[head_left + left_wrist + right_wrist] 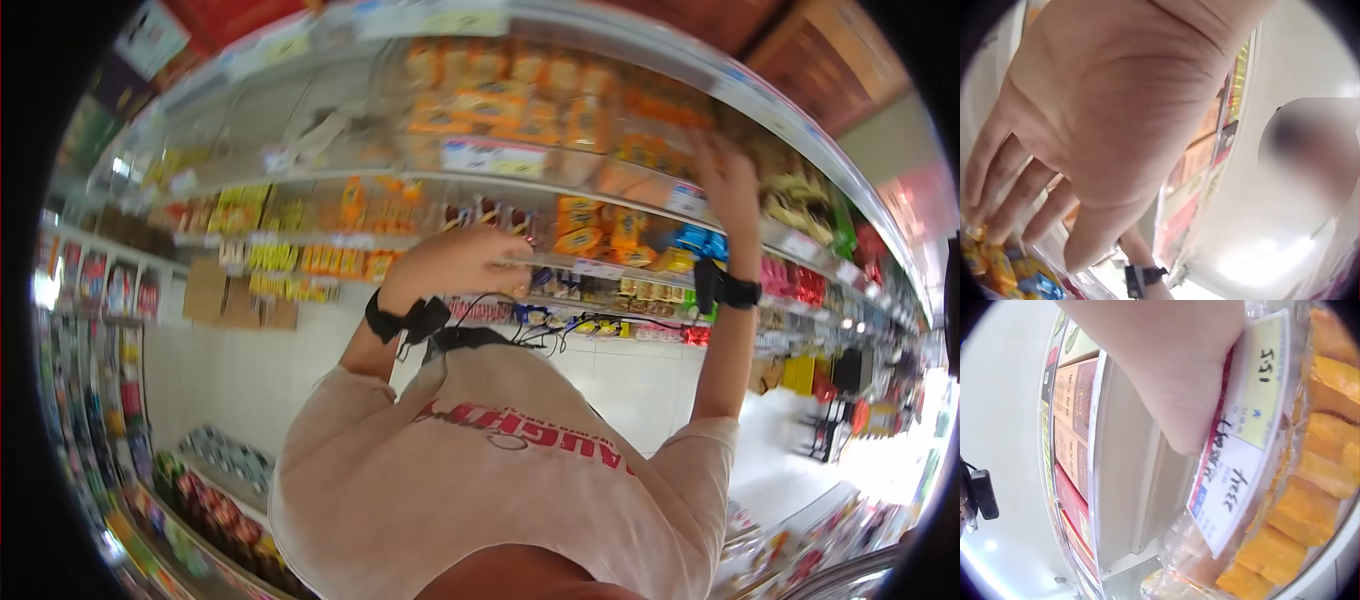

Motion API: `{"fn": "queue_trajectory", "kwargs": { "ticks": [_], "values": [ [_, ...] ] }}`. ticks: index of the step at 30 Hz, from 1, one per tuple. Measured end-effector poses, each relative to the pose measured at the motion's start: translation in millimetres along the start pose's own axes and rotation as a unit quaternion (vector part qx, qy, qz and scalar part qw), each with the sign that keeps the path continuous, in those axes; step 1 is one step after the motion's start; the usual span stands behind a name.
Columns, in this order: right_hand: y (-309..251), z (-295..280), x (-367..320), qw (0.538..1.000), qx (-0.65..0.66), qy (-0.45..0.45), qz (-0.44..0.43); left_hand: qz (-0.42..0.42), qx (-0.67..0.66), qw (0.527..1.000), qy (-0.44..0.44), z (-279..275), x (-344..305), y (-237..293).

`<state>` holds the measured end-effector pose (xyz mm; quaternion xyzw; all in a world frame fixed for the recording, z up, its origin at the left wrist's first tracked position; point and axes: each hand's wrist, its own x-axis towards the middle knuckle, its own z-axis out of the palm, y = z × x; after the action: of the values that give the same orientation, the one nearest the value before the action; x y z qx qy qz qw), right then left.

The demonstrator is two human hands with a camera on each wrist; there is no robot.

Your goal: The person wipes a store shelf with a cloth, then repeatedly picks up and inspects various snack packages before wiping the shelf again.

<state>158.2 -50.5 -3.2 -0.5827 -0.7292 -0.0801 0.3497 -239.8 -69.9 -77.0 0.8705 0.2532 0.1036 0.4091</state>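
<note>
My left hand (460, 265) hangs in front of the middle shelf, next to packs in dark and red wrappers. In the left wrist view the palm of that left hand (1104, 112) faces the camera, its fingers long and loosely extended, holding nothing. Orange and blue packs (1004, 269) lie beyond its fingertips. Higher up, my right hand (730, 180) reaches over the shelf's front edge by orange-wrapped snack packs (640, 155), its fingers extended and blurred. Close up, the right hand (1179, 394) passes behind a handwritten price label (1241, 444), which hides its fingers; orange packs (1304, 512) lie beside the label.
Boxes (1075, 419) stand on a top shelf overhead. Below the shelves, cardboard boxes (235, 300) sit on the tiled floor (240, 370). More stocked shelving (95, 280) runs along the left side. A black cable (560, 325) crosses in front of my chest.
</note>
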Motion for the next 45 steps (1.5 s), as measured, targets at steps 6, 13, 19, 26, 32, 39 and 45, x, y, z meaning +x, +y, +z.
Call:
{"fn": "queue_trajectory", "kwargs": {
  "ticks": [6, 13, 19, 26, 32, 39, 45],
  "values": [
    [-84, 1, -23, 0.977, 0.160, 0.137, -0.046, -0.152, 0.078, 0.955, 0.241, 10, -79, -91],
    [-252, 107, -45, 0.833, 0.336, -0.326, -0.294, -0.276, -0.094, 0.884, 0.367, 4, -146, -113],
    [-301, 305, -32, 0.857, 0.340, -0.359, -0.148, -0.297, -0.055, 0.815, 0.494, 10, -186, -153],
    [-260, 452, 28, 0.921, 0.147, -0.349, -0.087, -0.291, -0.083, 0.773, 0.557, 16, -223, -163],
    [-254, 466, 24, 0.896, 0.161, -0.401, -0.103, -0.318, -0.101, 0.799, 0.501, 12, -237, -181],
    [-293, 397, 8, 0.904, 0.148, -0.384, -0.114, -0.222, -0.093, 0.842, 0.483, -7, -209, -180],
    [-282, 273, -21, 0.859, 0.306, -0.385, -0.141, -0.213, -0.099, 0.889, 0.394, -24, -178, -184]
  ]
}}
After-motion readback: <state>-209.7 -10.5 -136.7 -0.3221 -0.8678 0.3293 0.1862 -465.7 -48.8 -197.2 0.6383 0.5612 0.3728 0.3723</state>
